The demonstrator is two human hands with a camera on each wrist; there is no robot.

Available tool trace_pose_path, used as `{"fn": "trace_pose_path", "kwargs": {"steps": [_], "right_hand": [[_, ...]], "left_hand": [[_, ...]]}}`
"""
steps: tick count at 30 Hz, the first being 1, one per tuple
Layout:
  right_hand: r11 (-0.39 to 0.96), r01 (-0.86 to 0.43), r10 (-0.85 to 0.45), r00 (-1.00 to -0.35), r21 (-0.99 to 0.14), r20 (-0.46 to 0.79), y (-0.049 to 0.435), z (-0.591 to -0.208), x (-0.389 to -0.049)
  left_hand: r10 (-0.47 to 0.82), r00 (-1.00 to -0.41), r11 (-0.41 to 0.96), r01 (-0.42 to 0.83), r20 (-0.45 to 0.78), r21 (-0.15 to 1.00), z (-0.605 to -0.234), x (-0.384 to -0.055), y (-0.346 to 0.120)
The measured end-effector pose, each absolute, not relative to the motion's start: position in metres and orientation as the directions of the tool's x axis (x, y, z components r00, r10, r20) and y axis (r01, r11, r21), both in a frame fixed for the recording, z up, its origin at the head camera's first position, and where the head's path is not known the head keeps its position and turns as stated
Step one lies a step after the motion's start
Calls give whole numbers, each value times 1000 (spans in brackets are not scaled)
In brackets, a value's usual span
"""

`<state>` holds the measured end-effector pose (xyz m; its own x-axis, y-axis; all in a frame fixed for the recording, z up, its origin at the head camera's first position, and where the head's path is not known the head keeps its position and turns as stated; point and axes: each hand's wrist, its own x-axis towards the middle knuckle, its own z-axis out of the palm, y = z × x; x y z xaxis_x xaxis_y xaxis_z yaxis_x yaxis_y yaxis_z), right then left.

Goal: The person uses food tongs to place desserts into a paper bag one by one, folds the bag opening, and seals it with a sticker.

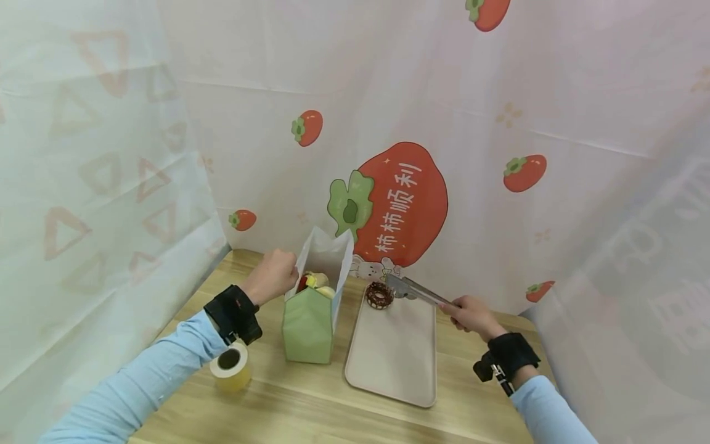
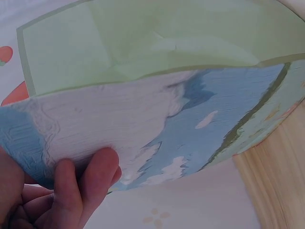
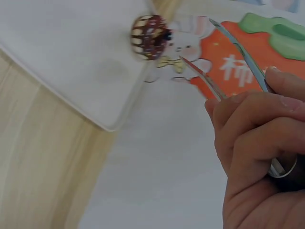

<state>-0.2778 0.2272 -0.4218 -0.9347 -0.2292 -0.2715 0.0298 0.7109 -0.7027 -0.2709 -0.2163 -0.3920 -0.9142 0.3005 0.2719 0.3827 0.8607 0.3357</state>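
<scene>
With left hand, gripping paper bag by its edge; might tip it by tugging; over tray, with right hand, holding parted tongs just beside chocolate-drizzled doughnut at far left corner; might push it off by closing off-centre.

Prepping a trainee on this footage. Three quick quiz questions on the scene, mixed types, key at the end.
1. Multiple choice: what does the left grip pinch?
a) a cup
b) a bag
c) a spoon

2. True or false: the tongs are clamped on the doughnut.

3. Short answer: what stands on the table, just below the left wrist strap in the head view?

Key
1. b
2. False: in the right wrist view the tongs' tips stand apart, with the doughnut beyond them on the tray.
3. A roll of tape.
</scene>
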Motion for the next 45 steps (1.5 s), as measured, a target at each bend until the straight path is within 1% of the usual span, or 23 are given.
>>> {"fn": "trace_pose_path", "kwargs": {"steps": [6,15,22,29,32,35,39,45], "right_hand": [[734,102,-162,-934,-671,-319,217,-451,-296],[729,121,-125,-944,-673,-305,204,-478,-314],[635,202,-97,-937,-746,-337,204,-500,-314],[531,277,-42,-935,-801,-352,207,-516,-315],[501,283,-24,-940,-818,-341,206,-520,-314],[489,281,-8,-945,-826,-327,205,-520,-311],[481,267,-13,-950,-835,-311,208,-518,-307],[443,239,-67,-952,-864,-297,217,-505,-296]], "left_hand": [[294,-922,862,369,251,346,-391,-271,-217],[293,-925,857,366,243,362,-392,-272,-216],[308,-915,851,387,260,355,-391,-274,-218],[299,-927,854,365,225,371,-387,-276,-219],[301,-928,851,365,219,378,-386,-277,-218],[310,-920,843,383,239,379,-385,-278,-218],[319,-913,839,397,253,372,-381,-279,-218],[321,-919,848,387,231,362,-379,-282,-217]]}}
